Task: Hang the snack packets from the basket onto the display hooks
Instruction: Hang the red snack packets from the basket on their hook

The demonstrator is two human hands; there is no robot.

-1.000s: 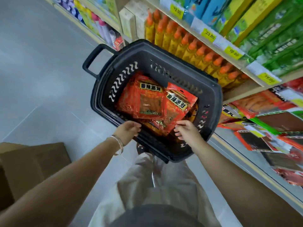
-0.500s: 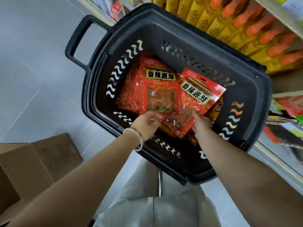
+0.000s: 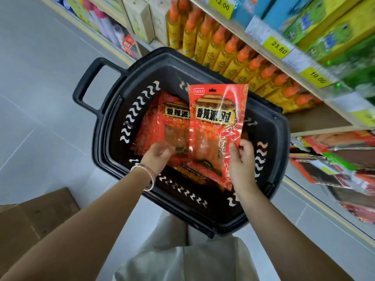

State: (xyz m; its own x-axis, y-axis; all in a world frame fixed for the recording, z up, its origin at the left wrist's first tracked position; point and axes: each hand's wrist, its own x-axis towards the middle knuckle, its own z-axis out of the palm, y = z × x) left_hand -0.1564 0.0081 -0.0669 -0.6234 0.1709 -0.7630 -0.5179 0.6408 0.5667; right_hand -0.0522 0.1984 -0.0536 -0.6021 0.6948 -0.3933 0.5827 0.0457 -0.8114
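Observation:
A black plastic basket (image 3: 269, 138) stands on the floor in front of me and holds several red snack packets (image 3: 162, 126). My right hand (image 3: 240, 161) pinches the lower right corner of one red packet (image 3: 216, 118) and holds it upright above the basket. My left hand (image 3: 159, 156), with a bracelet on the wrist, reaches into the basket and its curled fingers touch the lower edge of the packets lying there; whether it grips one cannot be told. More packets hang on the display (image 3: 341, 159) at the right.
Shelves run along the right side with rows of yellow bottles with orange caps (image 3: 229, 49) and yellow price tags (image 3: 279, 48). A brown cardboard box (image 3: 30, 220) lies on the grey tiled floor at the lower left. My light trousers show below the basket.
My right hand has lifted one red packet up out of the basket and turned it upright. My left hand stays low at the packets in the basket. The view has tilted up toward the shelves.

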